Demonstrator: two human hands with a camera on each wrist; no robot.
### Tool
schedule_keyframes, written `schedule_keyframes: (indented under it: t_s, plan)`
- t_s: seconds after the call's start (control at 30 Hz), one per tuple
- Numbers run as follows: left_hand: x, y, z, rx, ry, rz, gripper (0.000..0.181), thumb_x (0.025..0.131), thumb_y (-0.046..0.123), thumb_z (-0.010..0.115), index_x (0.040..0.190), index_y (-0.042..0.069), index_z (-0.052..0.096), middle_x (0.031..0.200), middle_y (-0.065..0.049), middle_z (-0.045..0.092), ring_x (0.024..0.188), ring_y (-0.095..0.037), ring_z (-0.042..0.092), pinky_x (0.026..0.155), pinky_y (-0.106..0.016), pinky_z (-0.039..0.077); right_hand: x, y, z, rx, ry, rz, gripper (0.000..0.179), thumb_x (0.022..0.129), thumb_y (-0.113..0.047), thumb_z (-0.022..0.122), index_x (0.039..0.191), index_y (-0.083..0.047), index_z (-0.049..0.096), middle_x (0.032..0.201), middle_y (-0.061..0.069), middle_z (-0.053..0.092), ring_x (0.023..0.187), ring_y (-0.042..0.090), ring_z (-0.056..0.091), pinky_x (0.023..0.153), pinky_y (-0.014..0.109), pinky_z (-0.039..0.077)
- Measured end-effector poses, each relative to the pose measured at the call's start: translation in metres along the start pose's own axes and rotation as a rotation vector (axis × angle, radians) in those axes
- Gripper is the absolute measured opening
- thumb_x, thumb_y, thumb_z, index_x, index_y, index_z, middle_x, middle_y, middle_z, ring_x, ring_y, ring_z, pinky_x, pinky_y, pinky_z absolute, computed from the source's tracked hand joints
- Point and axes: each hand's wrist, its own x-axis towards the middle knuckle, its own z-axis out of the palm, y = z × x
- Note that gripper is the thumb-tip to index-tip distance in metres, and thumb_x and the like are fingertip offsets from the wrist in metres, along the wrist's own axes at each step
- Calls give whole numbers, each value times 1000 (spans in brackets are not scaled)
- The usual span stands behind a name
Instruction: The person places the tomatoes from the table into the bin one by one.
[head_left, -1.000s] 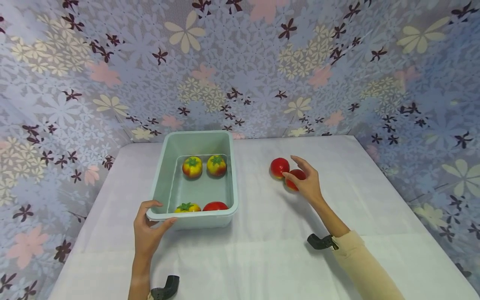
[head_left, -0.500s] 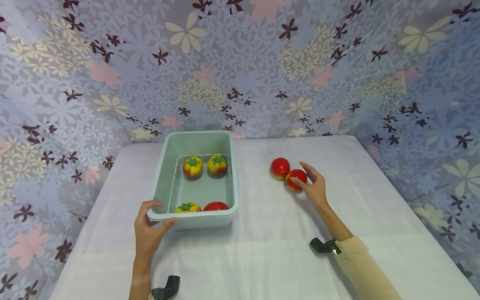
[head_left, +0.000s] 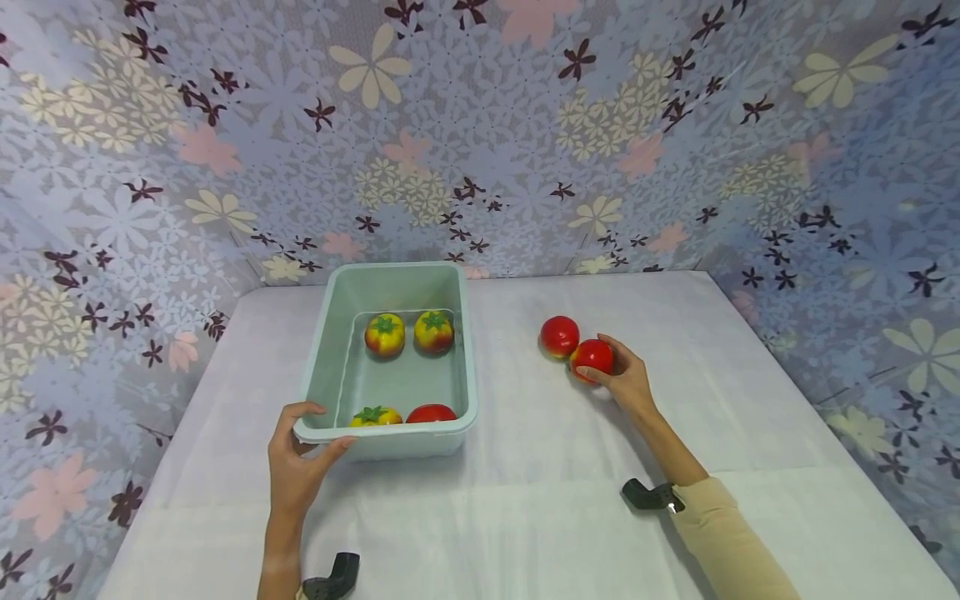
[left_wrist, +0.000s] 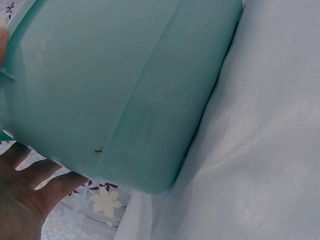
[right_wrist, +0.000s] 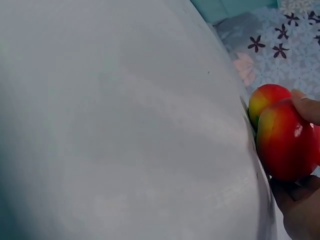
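Observation:
My right hand [head_left: 633, 390] is around a red tomato [head_left: 594, 353] on the white cloth, thumb at its near side and fingers at its far side. The right wrist view shows that tomato [right_wrist: 281, 142] between the thumb and fingers of the hand [right_wrist: 302, 215]. A second red tomato [head_left: 559, 336] lies touching or almost touching it, up and left. My left hand [head_left: 291, 473] grips the near left corner of a pale green plastic bin [head_left: 408, 446]. In the left wrist view, fingers [left_wrist: 55, 187] reach along the bin's side [left_wrist: 130, 75].
Inside the bin are two yellow-red tomatoes [head_left: 385, 333] with green leafy tops at the far end. Another yellow-red tomato [head_left: 377, 415] and a red tomato [head_left: 431, 412] sit near the front wall, partly hidden by it. Flowered cloth [head_left: 510, 150] hangs behind the table [head_left: 525, 517].
My right hand has shifted slightly right and toward me, then its thumb and fingers have closed around the nearer red tomato. The left hand and the bin have stayed put.

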Motion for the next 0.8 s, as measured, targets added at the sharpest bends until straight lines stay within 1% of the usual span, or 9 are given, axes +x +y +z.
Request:
schedule_keyframes:
  t_s: [0.23, 0.33, 0.5, 0.53, 0.6, 0.7, 0.73, 0.8]
  plan:
    - [1, -1, 0, 2, -4, -10, 55, 61, -14, 81, 109, -5, 56, 104, 2, 56, 82, -2, 48, 64, -13, 46, -1, -3, -1, 5, -12, 26, 71, 87, -12, 73, 148, -7, 39, 148, 17, 44, 132, 34, 44, 110, 49, 36]
    - [0, -1, 0, 3, 1, -13, 55, 61, -14, 81, 109, -5, 56, 104, 1, 57, 82, -2, 48, 63, -13, 46, -1, -5, -2, 10, -21, 43, 71, 87, -12, 73, 149, -7, 38, 149, 17, 43, 133, 33, 44, 111, 48, 35]
    - [-1, 1, 0, 9, 8, -16, 55, 61, -13, 81, 109, 0, 57, 105, -3, 58, 83, -3, 48, 63, -14, 47, -4, -10, -3, 26, -31, 55, 69, 88, -7, 70, 148, -4, 37, 149, 19, 42, 134, 35, 42, 111, 48, 35]
    - [-1, 2, 0, 9, 7, -18, 55, 61, -13, 81, 109, 1, 57, 105, -3, 58, 84, -3, 48, 63, -14, 46, -4, -11, -4, 28, -28, 53, 69, 88, -6, 70, 148, -4, 37, 149, 19, 42, 134, 34, 43, 110, 45, 36]
    - [0, 2, 0, 11, 9, -22, 56, 61, -13, 81, 109, 3, 58, 106, -4, 58, 85, -3, 49, 63, -14, 46, -4, -14, -5, 23, -14, 43, 69, 88, -7, 71, 148, -4, 38, 148, 19, 44, 132, 31, 45, 108, 34, 40]
    - [0, 2, 0, 11, 7, -27, 56, 61, -13, 81, 109, 3, 58, 106, -4, 57, 85, -3, 48, 63, -15, 46, -2, -17, -7, 35, 16, 22, 68, 87, -10, 72, 147, -5, 39, 146, 17, 47, 126, 22, 49, 99, 17, 42]
    - [0, 1, 0, 10, 6, -28, 56, 61, -13, 81, 109, 2, 57, 106, -4, 57, 85, -3, 48, 63, -15, 46, -2, -17, -8, 43, 24, 13, 69, 87, -12, 73, 147, -6, 40, 146, 17, 48, 123, 18, 49, 96, 13, 42]
    - [1, 1, 0, 9, 3, -25, 56, 61, -13, 81, 110, 1, 57, 107, -3, 57, 85, -3, 48, 63, -15, 46, 0, -19, -9, 51, 34, -7, 68, 87, -15, 74, 147, -8, 41, 145, 16, 48, 119, 11, 50, 93, 9, 42]
